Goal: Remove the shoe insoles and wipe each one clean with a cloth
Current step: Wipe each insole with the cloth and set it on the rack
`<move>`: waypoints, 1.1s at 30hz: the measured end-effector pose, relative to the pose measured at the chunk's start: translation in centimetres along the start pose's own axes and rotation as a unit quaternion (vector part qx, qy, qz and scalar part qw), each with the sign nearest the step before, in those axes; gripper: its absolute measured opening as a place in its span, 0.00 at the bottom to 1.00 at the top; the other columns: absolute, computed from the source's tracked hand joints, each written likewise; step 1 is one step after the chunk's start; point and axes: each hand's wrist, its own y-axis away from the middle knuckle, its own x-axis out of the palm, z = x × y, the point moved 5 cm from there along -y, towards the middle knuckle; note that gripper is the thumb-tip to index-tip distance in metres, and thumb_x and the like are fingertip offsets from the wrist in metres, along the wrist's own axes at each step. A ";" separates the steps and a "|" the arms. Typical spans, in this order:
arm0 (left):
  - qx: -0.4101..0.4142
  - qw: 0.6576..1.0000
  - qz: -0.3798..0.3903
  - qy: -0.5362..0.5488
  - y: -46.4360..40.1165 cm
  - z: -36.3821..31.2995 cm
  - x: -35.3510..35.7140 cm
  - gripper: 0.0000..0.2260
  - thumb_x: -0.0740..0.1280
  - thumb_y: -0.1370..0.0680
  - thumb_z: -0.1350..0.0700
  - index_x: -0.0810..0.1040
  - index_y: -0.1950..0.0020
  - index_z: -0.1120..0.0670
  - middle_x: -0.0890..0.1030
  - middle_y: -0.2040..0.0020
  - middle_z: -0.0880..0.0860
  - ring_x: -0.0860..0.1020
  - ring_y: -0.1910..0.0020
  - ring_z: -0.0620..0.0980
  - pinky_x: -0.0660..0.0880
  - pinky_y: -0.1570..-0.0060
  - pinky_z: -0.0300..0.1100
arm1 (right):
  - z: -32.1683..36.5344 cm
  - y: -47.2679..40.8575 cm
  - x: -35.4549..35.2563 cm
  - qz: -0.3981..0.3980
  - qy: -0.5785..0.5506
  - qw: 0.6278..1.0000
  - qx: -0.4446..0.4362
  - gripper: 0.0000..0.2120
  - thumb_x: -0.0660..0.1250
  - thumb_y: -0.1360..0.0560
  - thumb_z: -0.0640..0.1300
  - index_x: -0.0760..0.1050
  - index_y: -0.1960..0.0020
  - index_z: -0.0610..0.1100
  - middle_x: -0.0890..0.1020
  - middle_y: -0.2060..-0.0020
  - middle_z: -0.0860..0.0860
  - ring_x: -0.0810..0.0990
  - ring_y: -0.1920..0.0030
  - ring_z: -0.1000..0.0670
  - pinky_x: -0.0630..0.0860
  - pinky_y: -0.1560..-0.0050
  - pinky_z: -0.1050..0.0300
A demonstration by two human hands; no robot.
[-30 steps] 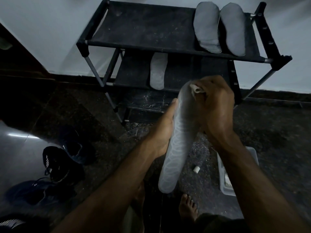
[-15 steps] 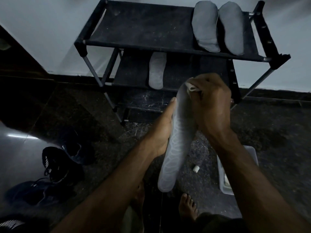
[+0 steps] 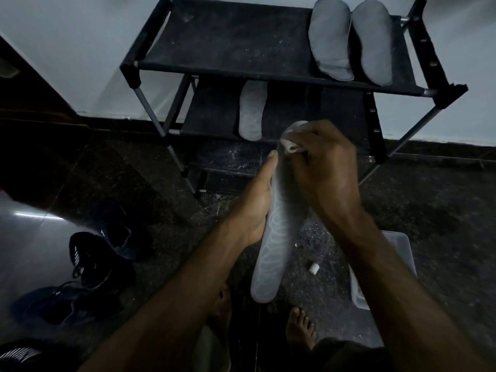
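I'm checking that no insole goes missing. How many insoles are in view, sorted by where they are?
In hand: 1, the insole held by the left hand, the right hand rubbing a cloth on it.
Top shelf: 2.
Lower shelf: 1.
Total: 4 insoles.

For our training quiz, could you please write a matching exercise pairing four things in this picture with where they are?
Things:
1. pair of grey insoles
2. single insole
3. patterned insole
4. cloth

Places:
A. gripped by the right hand
B. top shelf of the rack
C. held by the left hand
D. lower shelf of the rack

Pairs: 1-B, 2-D, 3-C, 4-A
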 end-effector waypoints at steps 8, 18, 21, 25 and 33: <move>0.018 0.999 0.002 -0.030 0.1 -0.3 -0.3 0.24 0.50 0.17 0.42 0.78 0.40 0.56 0.82 0.49 0.55 0.77 0.46 0.52 0.73 0.41 0.46 | -1.8 -0.3 -0.8 -0.012 0.031 0.998 0.058 0.09 0.65 0.23 0.42 0.82 0.52 0.39 0.81 0.53 0.44 0.77 0.57 0.53 0.72 0.56 0.67; 0.026 1.000 -0.002 -0.003 0.4 -0.8 -0.4 0.22 0.52 0.17 0.43 0.78 0.47 0.57 0.79 0.56 0.54 0.77 0.55 0.49 0.73 0.54 0.41 | 0.1 0.1 0.3 0.007 0.004 1.000 0.015 0.07 0.67 0.24 0.40 0.83 0.53 0.38 0.81 0.54 0.45 0.79 0.56 0.51 0.76 0.55 0.61; 0.026 1.000 -0.007 -0.010 0.4 -0.8 -0.2 0.20 0.54 0.19 0.43 0.78 0.49 0.57 0.76 0.56 0.54 0.74 0.55 0.50 0.72 0.54 0.42 | -0.9 0.2 0.1 -0.012 -0.014 0.998 0.056 0.08 0.66 0.23 0.41 0.82 0.51 0.38 0.79 0.55 0.50 0.76 0.57 0.59 0.75 0.56 0.64; 0.029 0.999 -0.022 0.000 0.3 -0.9 -1.0 0.22 0.51 0.17 0.43 0.79 0.45 0.56 0.84 0.56 0.55 0.82 0.55 0.49 0.79 0.54 0.40 | 1.6 0.8 1.2 0.035 -0.024 0.999 -0.015 0.07 0.68 0.25 0.39 0.82 0.50 0.37 0.80 0.52 0.46 0.77 0.54 0.55 0.70 0.51 0.74; 0.023 0.999 -0.026 -0.024 0.2 -0.9 -0.8 0.22 0.53 0.18 0.43 0.79 0.47 0.57 0.80 0.54 0.55 0.77 0.52 0.50 0.74 0.50 0.43 | -0.1 0.3 0.3 0.008 0.042 0.998 0.040 0.08 0.67 0.23 0.41 0.82 0.51 0.36 0.80 0.54 0.43 0.79 0.58 0.49 0.70 0.59 0.66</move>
